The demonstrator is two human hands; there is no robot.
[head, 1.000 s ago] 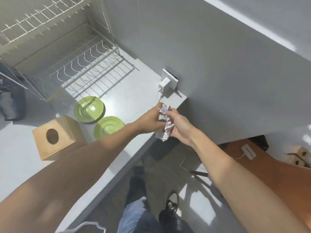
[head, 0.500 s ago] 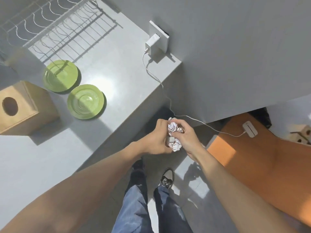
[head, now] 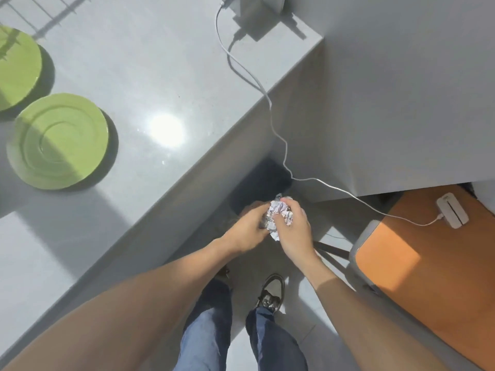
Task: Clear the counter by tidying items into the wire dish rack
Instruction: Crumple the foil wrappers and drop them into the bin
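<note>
A crumpled ball of silver foil (head: 278, 213) sits between both hands, held off the counter's edge above the floor. My left hand (head: 247, 230) grips it from the left and my right hand (head: 293, 228) presses on it from the right. Two green plates lie on the grey counter (head: 150, 76): one (head: 57, 140) at the left, another (head: 16, 68) cut off by the left edge. Only a few wires of the dish rack (head: 26, 6) and their shadow show at the top left.
A white charger cable (head: 270, 103) runs from a wall plug at the top, over the counter corner, to a white device (head: 452, 210) on an orange chair seat (head: 428, 263). A dark bin (head: 262, 180) stands below the counter. My legs and shoes are underneath.
My view has tilted down and the hands have drawn back off the counter over the floor. The foil went from a long strip to a tight ball. The wooden box has left the view.
</note>
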